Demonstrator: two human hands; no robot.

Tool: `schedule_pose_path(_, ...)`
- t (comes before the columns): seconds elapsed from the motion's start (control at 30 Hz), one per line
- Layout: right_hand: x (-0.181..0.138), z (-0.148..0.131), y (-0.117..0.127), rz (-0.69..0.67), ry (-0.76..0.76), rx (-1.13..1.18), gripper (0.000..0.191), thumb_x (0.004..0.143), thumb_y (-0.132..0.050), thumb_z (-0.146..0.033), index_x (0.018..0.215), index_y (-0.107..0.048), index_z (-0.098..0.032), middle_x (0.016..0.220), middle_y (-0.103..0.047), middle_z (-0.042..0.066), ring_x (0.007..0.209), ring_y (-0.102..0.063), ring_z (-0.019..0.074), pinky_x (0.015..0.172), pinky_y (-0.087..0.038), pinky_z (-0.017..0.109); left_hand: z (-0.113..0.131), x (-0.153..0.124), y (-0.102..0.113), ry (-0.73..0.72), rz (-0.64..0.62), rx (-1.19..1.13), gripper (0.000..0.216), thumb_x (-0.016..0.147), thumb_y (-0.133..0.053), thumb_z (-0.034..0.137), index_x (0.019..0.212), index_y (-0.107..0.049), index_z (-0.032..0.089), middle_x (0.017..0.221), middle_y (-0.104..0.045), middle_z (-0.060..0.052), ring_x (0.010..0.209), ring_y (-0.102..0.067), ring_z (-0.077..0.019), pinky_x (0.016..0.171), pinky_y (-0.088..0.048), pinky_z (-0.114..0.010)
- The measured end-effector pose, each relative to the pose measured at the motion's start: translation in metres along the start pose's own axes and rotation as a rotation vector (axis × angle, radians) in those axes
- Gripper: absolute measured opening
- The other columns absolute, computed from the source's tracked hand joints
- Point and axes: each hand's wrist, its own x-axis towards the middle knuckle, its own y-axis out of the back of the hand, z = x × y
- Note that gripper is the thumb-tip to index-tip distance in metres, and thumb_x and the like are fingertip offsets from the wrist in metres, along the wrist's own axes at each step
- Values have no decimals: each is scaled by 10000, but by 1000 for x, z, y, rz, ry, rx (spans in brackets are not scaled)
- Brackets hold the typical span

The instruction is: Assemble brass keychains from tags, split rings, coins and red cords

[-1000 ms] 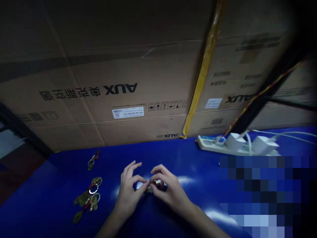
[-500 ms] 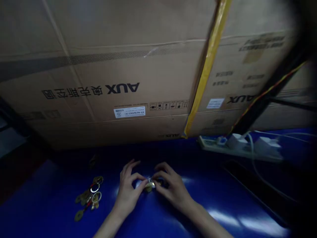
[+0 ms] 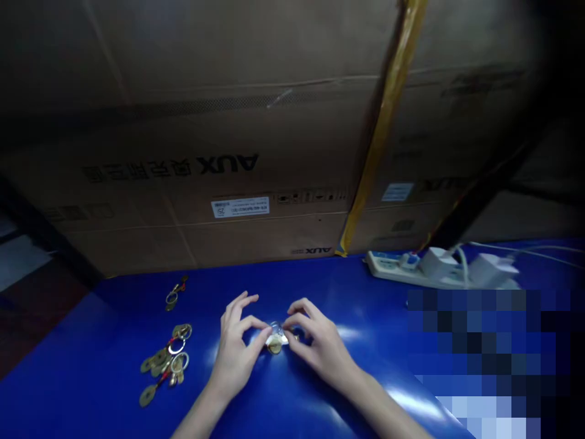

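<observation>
My left hand (image 3: 235, 347) and my right hand (image 3: 317, 344) meet at the middle of the blue table (image 3: 123, 317). Their fingertips pinch a small brass coin charm (image 3: 275, 347) with a shiny metal ring and a pale strip, partly hidden by my fingers. To the left lies a heap of brass coin charms (image 3: 164, 363) with red cord and metal rings. A single smaller charm (image 3: 172, 297) lies farther back. Neither hand touches these.
A white power strip (image 3: 393, 267) with white plug adapters (image 3: 450, 265) and cables stands at the table's back right. Large AUX cardboard cartons (image 3: 183, 201) with yellow tape rise behind the table. A pixelated patch (image 3: 479, 360) hides the lower right.
Both hands stay together on the charm, with only small shifts of the fingers. The picture has brightened since the darker middle frame, and the scene has barely shifted.
</observation>
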Motion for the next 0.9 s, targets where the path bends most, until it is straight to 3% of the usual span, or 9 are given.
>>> schedule_pose_path(0.2, 2, 8, 15, -64, 3, -125, 126, 830, -549, -151, 904, -627, -217, 979, -578, 51, 927, -556, 200, 824, -467, 339, -2, 1, 4, 2, 61, 38, 107, 834, -631, 273, 751, -694, 248, 1274, -554, -54, 1303, -361, -297, 1055, -295, -554)
schedule_pose_path(0.33, 3, 11, 30, -203, 64, -170, 202, 800, -561, -119, 944, -651, -229, 972, -597, 48, 920, -553, 205, 841, -461, 346, -3, 2, 6, -51, 89, 128, 105, 841, -618, 245, 764, -689, 253, 1273, -553, -47, 1307, -359, -297, 1050, -289, -551)
schedule_pose_path(0.47, 3, 14, 35, -284, 63, -231, 136, 820, -561, -130, 850, -658, -220, 939, -598, 48, 890, -555, 203, 814, -459, 339, -5, 1, 6, -119, 115, 202, 104, 844, -611, 235, 772, -685, 253, 1267, -561, -47, 1308, -367, -295, 1055, -276, -563)
schedule_pose_path(0.7, 2, 6, 24, -157, 84, -149, 99, 870, -555, -186, 869, -644, -228, 1010, -602, 53, 940, -557, 202, 853, -449, 369, 0, -2, 3, -280, 108, 341, 97, 846, -596, 212, 807, -676, 250, 1290, -562, -62, 1311, -387, -290, 1083, -254, -580)
schedule_pose_path(0.8, 1, 2, 14, -62, 83, -146, 97, 879, -563, -203, 904, -650, -238, 1170, -580, 73, 1130, -508, 248, 935, -419, 447, 6, -5, 0, -330, 109, 394, 117, 847, -585, 187, 837, -681, 254, 1329, -542, -62, 1327, -375, -290, 1096, -240, -580)
schedule_pose_path(0.9, 0, 0, 4, -1, 129, -185, 92, 866, -580, -209, 909, -657, -234, 1341, -502, 80, 1327, -340, 311, 1021, -330, 569, 11, -7, -3, -388, 102, 436, 129, 854, -567, 169, 841, -674, 240, 1356, -526, -72, 1331, -376, -294, 1101, -224, -589)
